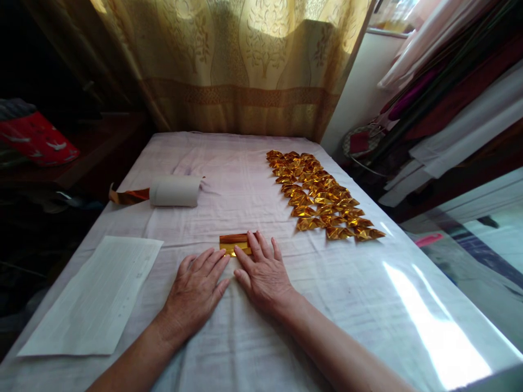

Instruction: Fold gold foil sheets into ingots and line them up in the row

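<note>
A small strip of gold foil paper [229,245], creased lengthwise, lies flat near the middle of the cloth-covered table [245,190]. Pressing on its right part is my right hand [265,272], fingers stretched out flat and hiding that end. My left hand [198,291] rests palm down on the cloth, its fingertips at the strip's lower left edge and its fingers extended. Neither hand grips anything. To the right, rows of folded gold foil pieces [327,196] with pointed ends stand close together.
Left of centre lies a grey-white roll [175,191] with copper-coloured foil [131,196] sticking out. A white printed sheet [98,296] covers the left side. Behind the table hangs a patterned gold curtain [245,60]; clothes [461,120] hang on the right. A red bag [38,136] sits at far left.
</note>
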Demonstrator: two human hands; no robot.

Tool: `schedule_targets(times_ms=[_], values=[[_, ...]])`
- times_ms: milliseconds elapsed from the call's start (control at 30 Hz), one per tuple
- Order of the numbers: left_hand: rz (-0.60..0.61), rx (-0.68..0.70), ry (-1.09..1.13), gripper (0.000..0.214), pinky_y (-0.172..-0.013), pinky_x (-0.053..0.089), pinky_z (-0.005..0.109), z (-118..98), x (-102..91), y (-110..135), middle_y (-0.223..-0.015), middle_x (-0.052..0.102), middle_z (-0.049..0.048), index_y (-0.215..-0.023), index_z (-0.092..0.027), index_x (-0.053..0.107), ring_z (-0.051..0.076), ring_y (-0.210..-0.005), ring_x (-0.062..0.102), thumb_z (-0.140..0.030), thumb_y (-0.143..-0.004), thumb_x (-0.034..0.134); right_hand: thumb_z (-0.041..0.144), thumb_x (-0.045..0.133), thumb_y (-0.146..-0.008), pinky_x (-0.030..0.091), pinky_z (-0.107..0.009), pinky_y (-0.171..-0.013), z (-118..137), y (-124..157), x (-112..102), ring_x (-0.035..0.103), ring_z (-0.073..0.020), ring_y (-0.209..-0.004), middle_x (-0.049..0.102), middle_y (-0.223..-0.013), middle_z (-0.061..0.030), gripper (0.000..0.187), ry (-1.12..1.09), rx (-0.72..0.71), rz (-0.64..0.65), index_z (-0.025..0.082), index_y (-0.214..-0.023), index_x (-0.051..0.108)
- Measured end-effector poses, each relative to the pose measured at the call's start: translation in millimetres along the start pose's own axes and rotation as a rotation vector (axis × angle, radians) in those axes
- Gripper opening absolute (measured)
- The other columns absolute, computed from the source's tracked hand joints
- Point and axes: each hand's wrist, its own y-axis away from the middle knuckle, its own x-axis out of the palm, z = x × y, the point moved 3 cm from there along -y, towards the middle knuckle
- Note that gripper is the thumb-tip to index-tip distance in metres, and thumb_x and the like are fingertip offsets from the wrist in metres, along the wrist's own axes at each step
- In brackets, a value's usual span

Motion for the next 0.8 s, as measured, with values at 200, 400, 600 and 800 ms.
schedule_targets(times_ms=[200, 400, 600, 800], values=[[0.040, -0.007, 0.013, 0.040, -0.105, 0.029, 0.049, 1, 0.9, 1, -0.138, 0.061, 0.0077, -0.136, -0.020, 0.055, 0.029, -0.127, 0.053, -0.031, -0.099, 0.045, 0.050, 0.052, -0.096, 0.015, -0.063, -0.116, -7, 16, 0, 0.020, -0.0354, -0.149, 0.026, -0.162, -0.0111, 0.053, 0.045, 0.142, -0.035, 0.032, -0.146, 0.048], [0.047, -0.016, 0.030, 0.040, -0.105, 0.028, 0.050, 1, 0.7, 1, -0.138, 0.061, 0.0067, -0.137, -0.021, 0.055, 0.030, -0.126, 0.053, -0.030, -0.098, 0.046, 0.049, 0.054, -0.095, 0.019, -0.064, -0.114, -18, 27, -2, 0.023, -0.0370, -0.148, 0.031, -0.159, -0.0151, 0.054, 0.070, 0.225, -0.037, 0.030, -0.145, 0.049], [0.053, -0.058, 0.041, 0.039, -0.109, 0.025, 0.050, -2, -0.6, -2, -0.135, 0.064, 0.0059, -0.135, -0.026, 0.057, 0.028, -0.127, 0.052, -0.034, -0.099, 0.045, 0.049, 0.051, -0.096, 0.021, -0.061, -0.115, -22, 30, -2, 0.023, -0.0352, -0.149, 0.030, -0.160, -0.0146, 0.054, 0.079, 0.241, -0.004, 0.030, -0.147, 0.047], [0.062, -0.065, 0.016, 0.039, -0.110, 0.025, 0.051, -23, 3.2, -22, -0.134, 0.060, 0.0104, -0.131, -0.033, 0.062, 0.030, -0.128, 0.049, -0.046, -0.094, 0.053, 0.051, 0.047, -0.098, 0.017, -0.060, -0.117, -22, 28, -3, 0.019, -0.0336, -0.150, 0.027, -0.161, -0.0140, 0.055, 0.082, 0.238, 0.048, 0.030, -0.149, 0.044]])
